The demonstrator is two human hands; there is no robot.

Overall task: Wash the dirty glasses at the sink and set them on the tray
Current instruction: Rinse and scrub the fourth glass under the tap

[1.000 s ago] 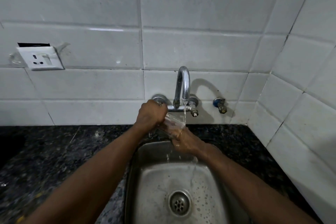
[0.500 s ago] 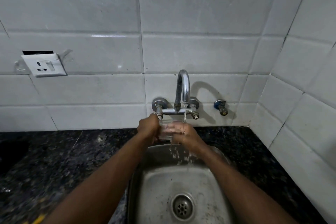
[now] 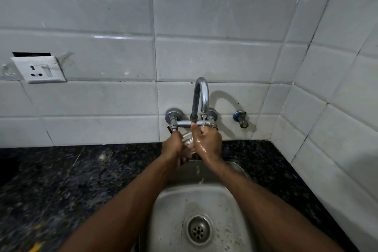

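Head view: left hand [image 3: 172, 147] and right hand [image 3: 208, 143], close together, both grip the glass [image 3: 188, 141].

The left hand [image 3: 173, 148] and the right hand [image 3: 209, 143] grip a glass [image 3: 188, 141] between their fingers, under the water from the tap [image 3: 201, 96]; it seems tilted, though blurred. Below the fingers lies the sink [image 3: 223, 200].

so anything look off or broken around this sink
The socket on the left wall sits askew: a dark gap shows above it, and clear tape seems to hold it in place. Nothing else stands out.
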